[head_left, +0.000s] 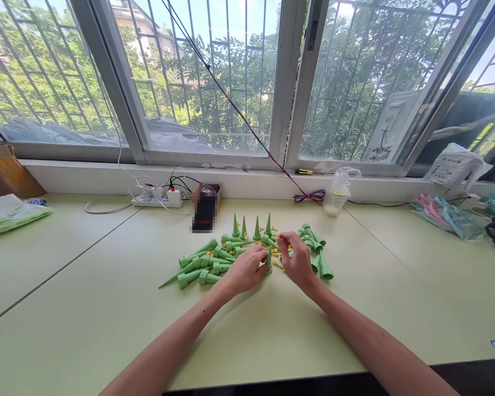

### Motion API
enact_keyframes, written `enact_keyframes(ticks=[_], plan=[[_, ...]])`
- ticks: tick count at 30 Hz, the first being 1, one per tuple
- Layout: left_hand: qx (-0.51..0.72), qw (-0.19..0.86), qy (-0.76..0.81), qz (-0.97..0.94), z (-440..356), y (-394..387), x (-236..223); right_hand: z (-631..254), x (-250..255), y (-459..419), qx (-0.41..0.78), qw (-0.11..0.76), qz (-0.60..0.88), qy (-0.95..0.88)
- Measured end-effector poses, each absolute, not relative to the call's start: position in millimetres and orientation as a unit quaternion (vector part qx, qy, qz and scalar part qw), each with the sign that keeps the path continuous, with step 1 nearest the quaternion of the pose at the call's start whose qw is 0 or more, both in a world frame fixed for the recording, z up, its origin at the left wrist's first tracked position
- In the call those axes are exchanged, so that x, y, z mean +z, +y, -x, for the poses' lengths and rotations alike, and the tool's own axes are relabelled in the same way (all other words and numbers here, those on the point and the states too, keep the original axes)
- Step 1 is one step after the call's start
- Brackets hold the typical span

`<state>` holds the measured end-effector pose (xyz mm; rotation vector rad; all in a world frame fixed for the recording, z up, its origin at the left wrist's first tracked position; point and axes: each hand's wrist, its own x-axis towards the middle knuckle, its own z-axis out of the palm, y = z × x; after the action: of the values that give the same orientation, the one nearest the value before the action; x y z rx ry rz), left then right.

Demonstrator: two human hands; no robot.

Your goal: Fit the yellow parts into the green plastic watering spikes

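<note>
My left hand (249, 268) is closed around a green plastic watering spike (269, 257), which stands point up on the table. Just to its right, my right hand (296, 257) is raised with thumb and fingers pinched together; whatever they hold is too small to make out. Small yellow plastic pieces (277, 265) lie scattered between and behind the hands. Behind them, several green spikes (257, 228) stand upright in a row. More green spikes with ribbed caps (193, 269) lie in a heap to the left of my left hand. Another group of green spikes (322, 264) lies right of my right hand.
A pixelated dark object (204, 212) and a small box (218, 192) sit behind the spikes. Along the sill are a power strip (159, 201), coiled cable (309, 196) and a plastic cup with a bag (336, 198). Plastic packets (447, 217) lie at right, a white-green packet (12, 214) at left.
</note>
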<state>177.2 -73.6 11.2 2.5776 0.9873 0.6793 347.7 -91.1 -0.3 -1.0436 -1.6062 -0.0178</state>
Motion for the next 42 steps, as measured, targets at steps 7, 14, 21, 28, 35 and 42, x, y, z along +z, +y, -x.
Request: enact_keyframes(ticks=[7,14,21,28,35,42], plan=[[0.358,0.236,0.374,-0.822,-179,-66,14,-347,-3,-90,0.001,0.583,0.45,-0.676],[0.431,0.499,0.367,-0.656,-180,-64,20,-346,-3,-91,0.022,0.582,0.446,-0.68],[0.415,0.564,0.352,-0.621,-182,-67,21,-344,-4,-92,0.045,0.563,0.425,-0.708],[0.408,0.548,0.34,-0.646,-184,-66,16,-343,0,-95,0.053,0.552,0.407,-0.726],[0.398,0.539,0.338,-0.661,-182,-68,18,-343,-2,-94,0.045,0.545,0.409,-0.73],[0.403,0.529,0.328,-0.671,-183,-65,14,-344,-3,-92,0.055,0.54,0.412,-0.732]])
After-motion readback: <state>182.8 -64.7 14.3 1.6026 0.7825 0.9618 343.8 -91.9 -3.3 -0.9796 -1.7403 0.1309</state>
